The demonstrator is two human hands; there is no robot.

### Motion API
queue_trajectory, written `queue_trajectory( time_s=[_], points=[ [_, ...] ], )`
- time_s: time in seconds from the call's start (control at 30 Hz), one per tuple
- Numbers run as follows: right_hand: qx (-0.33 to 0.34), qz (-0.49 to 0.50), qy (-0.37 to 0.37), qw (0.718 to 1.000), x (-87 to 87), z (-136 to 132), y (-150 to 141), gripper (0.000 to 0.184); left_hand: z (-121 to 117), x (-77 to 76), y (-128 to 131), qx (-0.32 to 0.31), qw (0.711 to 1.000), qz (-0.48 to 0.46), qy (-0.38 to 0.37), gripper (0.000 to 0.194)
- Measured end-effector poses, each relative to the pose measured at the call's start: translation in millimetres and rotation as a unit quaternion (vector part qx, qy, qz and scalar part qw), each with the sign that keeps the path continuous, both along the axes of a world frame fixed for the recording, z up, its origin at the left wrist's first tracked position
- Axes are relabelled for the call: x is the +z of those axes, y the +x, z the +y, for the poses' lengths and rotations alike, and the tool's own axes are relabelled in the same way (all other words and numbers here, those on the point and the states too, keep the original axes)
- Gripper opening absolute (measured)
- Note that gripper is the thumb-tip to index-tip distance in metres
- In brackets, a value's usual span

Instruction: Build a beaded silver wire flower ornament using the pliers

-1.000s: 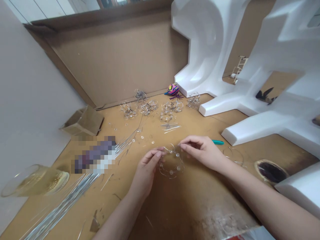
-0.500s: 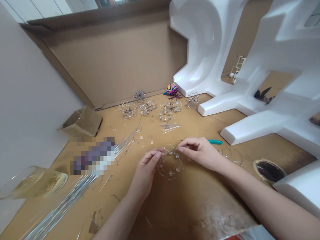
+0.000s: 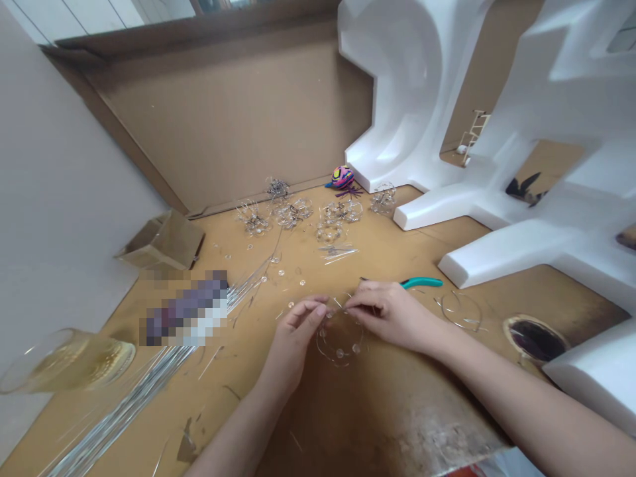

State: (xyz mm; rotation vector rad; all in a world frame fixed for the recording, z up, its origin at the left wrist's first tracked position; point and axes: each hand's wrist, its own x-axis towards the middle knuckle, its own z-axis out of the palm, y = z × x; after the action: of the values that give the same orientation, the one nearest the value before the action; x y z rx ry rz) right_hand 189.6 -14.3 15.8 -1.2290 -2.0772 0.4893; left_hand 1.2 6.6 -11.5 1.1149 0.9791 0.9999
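– What stands furthest left?
– A glass (image 3: 69,361) of yellowish liquid, then a bundle of silvery wires (image 3: 132,404) slanting over the desk (image 3: 348,417), with an open cardboard box (image 3: 163,242) further back
– And next along?
– Loose clear beads (image 3: 281,273), with several wire-and-bead clusters (image 3: 293,213) behind them, then the left hand (image 3: 297,331)
– How are its fingers?
– Thumb and forefinger are pinched together on the left side of a beaded wire ring (image 3: 340,354)
– So where is that ring?
– Between the two hands; whether it touches the desk, I can't tell
– And the right hand (image 3: 397,317)?
– Its fingers are clamped on the top of the ring, near the left fingertips
– What's past that?
– A teal-handled tool (image 3: 423,282), partly hidden behind the right hand, thin wire loops (image 3: 476,306), a round container (image 3: 537,341) with something dark inside, and a large white moulded form (image 3: 497,250) rising alongside
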Motion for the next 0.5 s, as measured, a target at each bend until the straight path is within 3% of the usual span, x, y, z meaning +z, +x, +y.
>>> queue_trajectory(
  time_s=[0.17,0.23,0.37,0.5],
  points=[
    [-0.018,0.134,-0.139,0.981,11.3,-1.9,1.7,0.020,-2.7,4.5,0.9,0.004,0.999,0.032,0.019,0.018],
    [-0.024,0.156,-0.159,0.975,13.8,-2.1,2.8,0.022,-3.8,5.8,1.4,-0.003,0.999,0.032,0.015,0.020],
    [-0.024,0.059,-0.060,0.996,10.0,-1.4,3.4,0.018,-6.2,7.6,2.8,-0.019,0.999,0.046,0.021,0.018],
    [-0.018,-0.051,0.024,0.998,1.5,-1.4,2.1,0.020,-7.5,9.2,4.4,-0.022,0.997,0.060,0.030,0.017]
  ],
)
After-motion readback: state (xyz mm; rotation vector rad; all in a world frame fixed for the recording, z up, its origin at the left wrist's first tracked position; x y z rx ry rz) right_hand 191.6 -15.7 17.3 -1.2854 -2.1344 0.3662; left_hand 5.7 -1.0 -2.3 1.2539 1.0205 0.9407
